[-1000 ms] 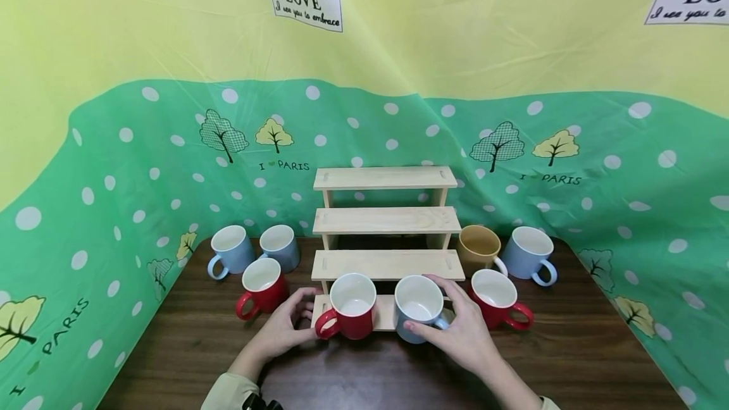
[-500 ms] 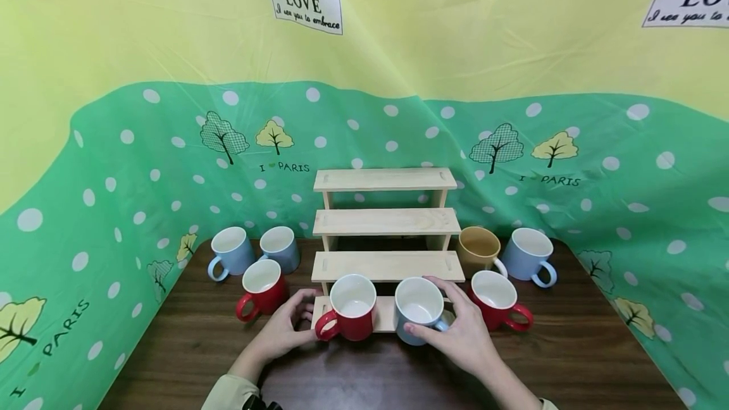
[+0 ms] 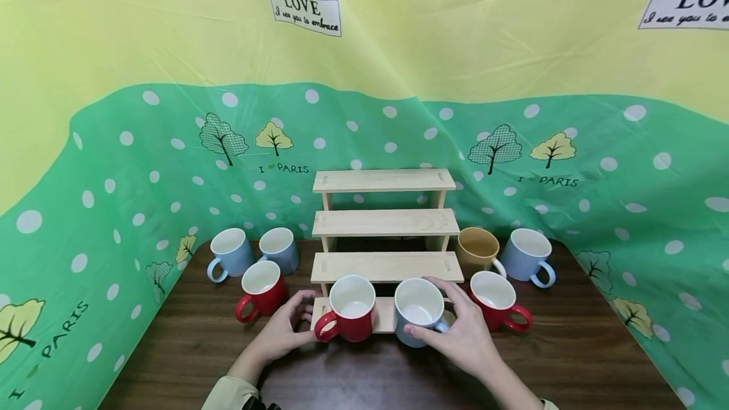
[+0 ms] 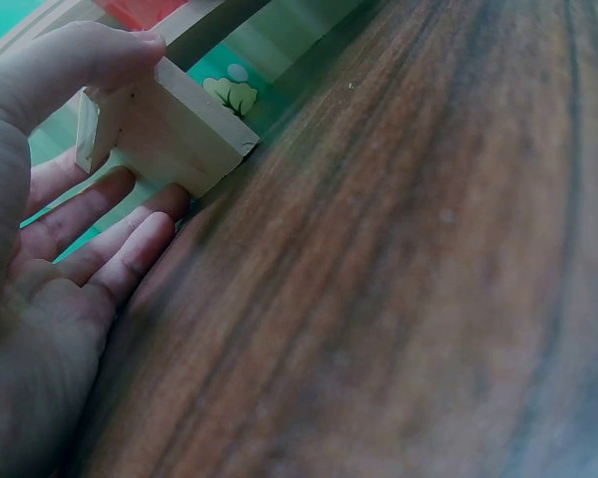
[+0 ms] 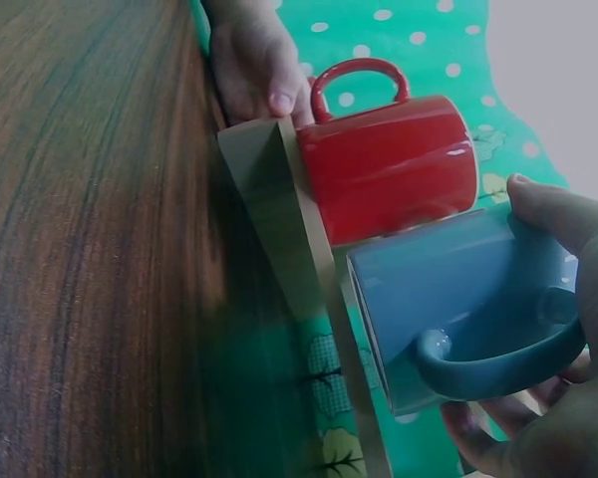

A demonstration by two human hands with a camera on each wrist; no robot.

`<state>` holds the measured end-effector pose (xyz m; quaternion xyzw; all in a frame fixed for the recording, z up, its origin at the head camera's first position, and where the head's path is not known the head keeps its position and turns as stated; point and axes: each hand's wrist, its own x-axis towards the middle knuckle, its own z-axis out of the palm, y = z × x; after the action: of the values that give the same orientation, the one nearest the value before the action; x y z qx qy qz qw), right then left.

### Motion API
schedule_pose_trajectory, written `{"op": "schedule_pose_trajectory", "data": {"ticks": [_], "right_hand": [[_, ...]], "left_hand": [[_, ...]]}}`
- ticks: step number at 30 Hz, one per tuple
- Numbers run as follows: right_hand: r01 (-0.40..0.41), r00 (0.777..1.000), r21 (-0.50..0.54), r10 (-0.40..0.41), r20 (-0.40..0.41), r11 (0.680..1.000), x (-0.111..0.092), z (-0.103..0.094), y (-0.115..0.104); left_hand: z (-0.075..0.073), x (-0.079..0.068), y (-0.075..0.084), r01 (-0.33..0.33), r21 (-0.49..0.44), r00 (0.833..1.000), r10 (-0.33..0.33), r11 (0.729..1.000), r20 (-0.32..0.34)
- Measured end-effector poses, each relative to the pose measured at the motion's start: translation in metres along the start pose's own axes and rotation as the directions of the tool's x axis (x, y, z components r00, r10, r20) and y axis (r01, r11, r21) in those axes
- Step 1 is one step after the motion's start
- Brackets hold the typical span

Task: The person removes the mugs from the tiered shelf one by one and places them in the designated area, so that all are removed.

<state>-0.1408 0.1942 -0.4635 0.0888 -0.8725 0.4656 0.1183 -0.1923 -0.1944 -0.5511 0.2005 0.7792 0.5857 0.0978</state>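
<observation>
A pale wooden stepped rack (image 3: 385, 223) stands at the back middle of the table. My left hand (image 3: 283, 326) grips the left end of its lowest step (image 3: 385, 314); in the left wrist view the thumb lies on the board's edge and the fingers touch the end support (image 4: 179, 139). On that step, towards the left, a red mug (image 3: 360, 323) stands upright with its handle turned to the front left. To its right my right hand (image 3: 462, 334) holds a light blue mug (image 5: 458, 299) between thumb and fingers, upright at the step, handle pointing right.
Left of the rack are two blue mugs (image 3: 231, 252) and a red mug (image 3: 266, 290). At its right stand a tan mug (image 3: 475, 255), a blue mug (image 3: 524, 261) and a red mug (image 3: 492, 302), close to my right hand. A patterned cloth (image 3: 364, 119) hangs behind the dark wooden table (image 3: 581, 359).
</observation>
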Motion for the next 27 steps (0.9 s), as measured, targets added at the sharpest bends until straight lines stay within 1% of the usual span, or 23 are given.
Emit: {"op": "schedule_pose_trajectory", "data": {"ticks": [3, 9, 14, 18, 22, 24, 27], "right_hand": [[0.005, 1.0, 0.0, -0.005, -0.004, 1.0, 0.0, -0.002, -0.002], [0.045, 0.999, -0.019, -0.045, -0.019, 0.999, -0.001, -0.009, -0.006], [0.068, 0.997, -0.007, -0.068, -0.033, 0.998, -0.001, -0.017, -0.01], [0.069, 0.997, 0.061, -0.068, -0.025, 0.996, 0.0, -0.028, -0.015], [0.039, 0.999, 0.137, -0.037, -0.017, 0.99, 0.001, -0.041, -0.02], [0.03, 0.999, 0.137, -0.026, -0.03, 0.99, 0.002, -0.049, -0.021], [0.033, 0.997, 0.106, -0.026, -0.067, 0.994, 0.003, -0.061, -0.024]], "left_hand": [[0.0, 0.0, 0.0, -0.001, -0.001, 1.0, 0.001, 1.0, 0.0], [0.0, 0.0, 0.0, 0.004, -0.001, 1.0, -0.004, 1.0, 0.001], [0.0, 0.0, 0.001, 0.025, -0.009, 1.0, -0.025, 1.0, -0.005], [0.0, 0.0, 0.0, 0.031, -0.005, 0.999, -0.031, 1.0, -0.009], [0.0, 0.0, -0.001, 0.007, 0.004, 1.0, -0.007, 1.0, -0.003], [0.0, 0.0, -0.001, 0.0, 0.007, 1.0, 0.0, 1.0, -0.001], [0.0, 0.0, -0.001, -0.001, 0.004, 1.0, 0.001, 1.0, 0.0]]}}
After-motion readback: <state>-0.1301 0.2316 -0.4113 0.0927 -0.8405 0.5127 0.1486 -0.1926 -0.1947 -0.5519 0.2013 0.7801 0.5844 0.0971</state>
